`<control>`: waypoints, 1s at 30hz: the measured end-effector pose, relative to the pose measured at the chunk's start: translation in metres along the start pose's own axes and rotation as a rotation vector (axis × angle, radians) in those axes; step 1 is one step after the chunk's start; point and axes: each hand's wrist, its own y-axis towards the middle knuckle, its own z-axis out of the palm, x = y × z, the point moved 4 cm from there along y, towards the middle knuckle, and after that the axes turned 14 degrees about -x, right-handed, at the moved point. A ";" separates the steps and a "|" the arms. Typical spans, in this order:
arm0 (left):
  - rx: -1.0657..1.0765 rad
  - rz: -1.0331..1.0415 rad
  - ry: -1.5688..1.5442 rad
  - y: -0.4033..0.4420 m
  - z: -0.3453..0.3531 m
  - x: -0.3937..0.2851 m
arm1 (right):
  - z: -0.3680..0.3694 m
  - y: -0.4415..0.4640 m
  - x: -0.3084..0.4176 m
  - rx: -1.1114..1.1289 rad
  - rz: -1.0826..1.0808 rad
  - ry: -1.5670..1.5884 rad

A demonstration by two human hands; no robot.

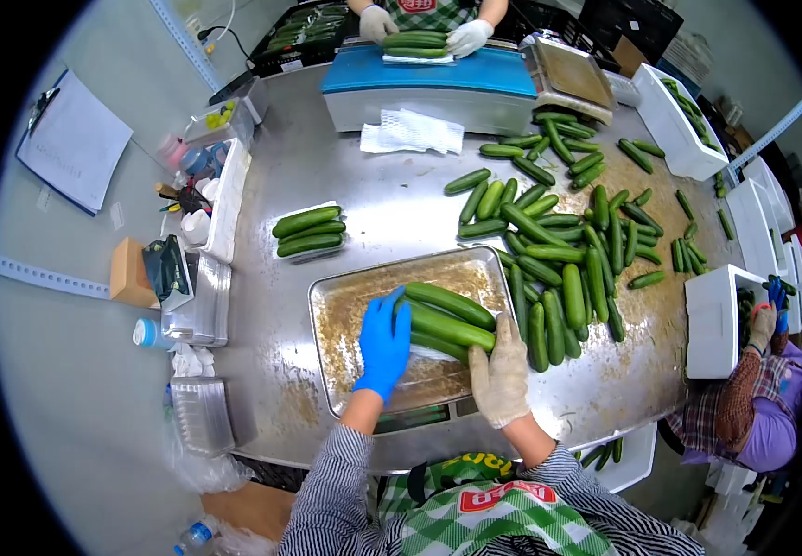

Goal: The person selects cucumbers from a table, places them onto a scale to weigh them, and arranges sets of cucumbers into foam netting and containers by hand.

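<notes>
My left hand [382, 345], in a blue glove, grips one end of a bunch of three cucumbers [443, 326]. At the other end, my right hand [501, 372] in an off-white knit glove closes around the same bunch. The cucumbers lie side by side over a stained metal tray [341, 366], with a bit of white wrapping showing beneath them. Their undersides are hidden. To the right of the tray spreads a large heap of loose cucumbers [572, 287]. Left of it, three cucumbers [308, 232] rest on a white tray.
Across the table a co-worker's gloved hands [468, 37] hold cucumbers on a blue-topped machine [429, 79]. A white foam sheet [412, 132] lies before it. White boxes [724, 320] line the right side, near another person [763, 408]. Clear plastic containers [202, 415] stack at left.
</notes>
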 end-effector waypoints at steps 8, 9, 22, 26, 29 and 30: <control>-0.091 -0.042 -0.076 0.022 -0.020 0.007 | 0.033 -0.002 0.005 0.004 0.221 0.143; -0.115 -0.096 -0.131 0.027 -0.032 0.004 | 0.038 0.005 0.016 -0.008 0.144 0.177; -0.645 -0.054 0.088 0.150 -0.221 0.172 | 0.260 0.110 0.211 0.851 -0.302 0.231; -0.582 -0.120 0.202 0.120 -0.187 0.228 | 0.311 0.106 0.184 1.046 -0.338 0.038; -0.516 -0.231 0.148 0.099 -0.173 0.243 | 0.315 0.109 0.177 1.238 -0.403 -0.092; -0.464 -0.239 0.173 0.101 -0.175 0.242 | 0.310 0.112 0.181 1.274 -0.442 -0.126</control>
